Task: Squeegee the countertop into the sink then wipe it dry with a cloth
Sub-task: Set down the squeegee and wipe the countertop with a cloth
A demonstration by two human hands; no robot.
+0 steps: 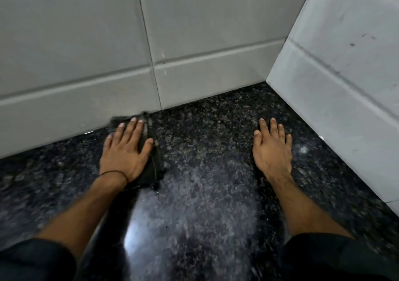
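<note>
A dark speckled countertop [205, 162] meets grey wall tiles [194, 43] in a corner. The left hand [124, 151] lies flat, fingers spread, pressing a dark cloth [154, 164] onto the counter close to the back wall (a thin band circles that wrist). The right hand [273, 149] rests palm-down, fingers extended, well apart, holding nothing.
</note>
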